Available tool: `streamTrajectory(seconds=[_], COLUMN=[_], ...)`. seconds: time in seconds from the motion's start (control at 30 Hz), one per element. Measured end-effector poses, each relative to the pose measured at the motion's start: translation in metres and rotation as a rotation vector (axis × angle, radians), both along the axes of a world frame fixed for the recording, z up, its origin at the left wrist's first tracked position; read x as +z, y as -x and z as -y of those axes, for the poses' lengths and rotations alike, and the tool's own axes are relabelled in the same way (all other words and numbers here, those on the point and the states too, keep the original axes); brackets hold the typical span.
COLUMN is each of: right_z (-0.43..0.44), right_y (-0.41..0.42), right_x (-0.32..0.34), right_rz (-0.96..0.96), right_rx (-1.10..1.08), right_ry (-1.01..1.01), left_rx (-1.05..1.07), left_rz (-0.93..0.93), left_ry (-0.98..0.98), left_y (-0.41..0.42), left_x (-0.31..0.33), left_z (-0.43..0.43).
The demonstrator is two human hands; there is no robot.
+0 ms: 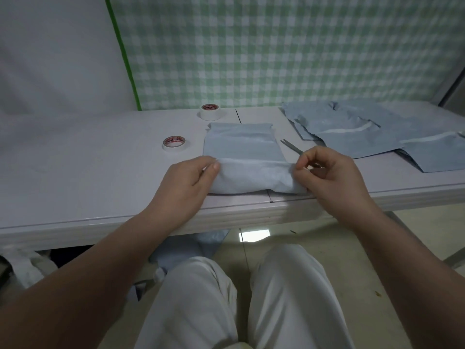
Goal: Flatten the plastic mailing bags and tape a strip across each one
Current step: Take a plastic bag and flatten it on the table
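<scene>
A pale blue plastic mailing bag (244,147) lies on the white table (88,172) in front of me, its near end rolled or folded over into a thick band. My left hand (186,182) grips the left end of that folded band, thumb on top. My right hand (329,177) pinches the right end between thumb and fingertips. Two rolls of white tape stand on the table: one (175,144) left of the bag, another (210,112) farther back.
Scissors (292,146) lie just right of the bag, partly behind my right hand. A pile of several flat blue bags (377,132) with white strips covers the table's right side. A checked green curtain hangs behind. More bags lie on the floor under the table.
</scene>
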State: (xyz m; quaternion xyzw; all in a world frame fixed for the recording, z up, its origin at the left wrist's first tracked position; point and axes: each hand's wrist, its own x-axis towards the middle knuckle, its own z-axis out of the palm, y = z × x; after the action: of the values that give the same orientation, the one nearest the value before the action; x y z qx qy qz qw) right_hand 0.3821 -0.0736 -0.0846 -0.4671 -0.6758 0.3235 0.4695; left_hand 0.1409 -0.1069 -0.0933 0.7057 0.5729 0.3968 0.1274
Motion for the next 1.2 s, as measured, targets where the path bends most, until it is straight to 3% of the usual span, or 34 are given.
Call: streamTrajectory(seconds=[0.2, 0.33, 0.63, 0.93, 1.0, 1.1, 1.2], right_z=[-0.019, -0.029, -0.039, -0.04, -0.039, -0.039, -0.04], right_y=[0.024, 0.035, 0.04, 0.045, 0.046, 0.046, 0.046], right_x=[-0.01, -0.017, -0.016, -0.012, -0.012, -0.012, -0.013], right_rz=[0.106, 0.198, 0.597, 0.739, 0.748, 0.751, 0.75], right_rx=[-0.179, -0.277, -0.241, -0.242, -0.239, -0.247, -0.255], right_ry=[-0.133, -0.187, -0.134, -0.07, -0.064, -0.07, -0.079], left_rx=[0.199, 0.303, 0.416, 0.518, 0.465, 0.144, -0.088], left_rz=[0.004, -0.121, -0.515, -0.466, -0.512, -0.566, -0.623], left_ry=[-0.069, -0.045, 0.093, 0.163, 0.01, -0.173, 0.14], left_y=[-0.014, -0.017, -0.015, -0.008, -0.01, -0.024, -0.037], left_x=[-0.003, -0.005, -0.008, -0.004, -0.005, -0.007, -0.011], left_z=[-0.019, -0.033, -0.042, -0.043, -0.045, -0.042, -0.027])
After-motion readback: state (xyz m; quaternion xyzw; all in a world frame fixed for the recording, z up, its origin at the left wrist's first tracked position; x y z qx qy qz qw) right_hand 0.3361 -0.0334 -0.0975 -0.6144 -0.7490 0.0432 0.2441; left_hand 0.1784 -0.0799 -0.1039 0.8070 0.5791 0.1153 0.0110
